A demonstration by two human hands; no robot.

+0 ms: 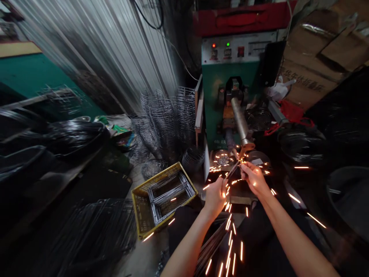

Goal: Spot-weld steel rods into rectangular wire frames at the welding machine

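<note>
My left hand (pixel 215 197) and my right hand (pixel 253 177) hold a thin metal wire piece (pixel 233 170) between them, its upper end under the copper tip (pixel 246 147) of a green welding machine (pixel 230 77). Bright orange sparks (pixel 230 227) fly out from that spot, over both hands and down toward my lap. Both hands grip the piece with closed fingers. A bundle of dark rods (pixel 210 246) lies across my lap below the left forearm.
A yellow plastic crate (pixel 138 215) with wire frames inside sits left of my knees. Stacks of round wire baskets (pixel 167 115) stand behind it. Coils of black wire (pixel 72 134) lie at left, cardboard boxes (pixel 317 50) at upper right, a dark tub (pixel 348 196) at right.
</note>
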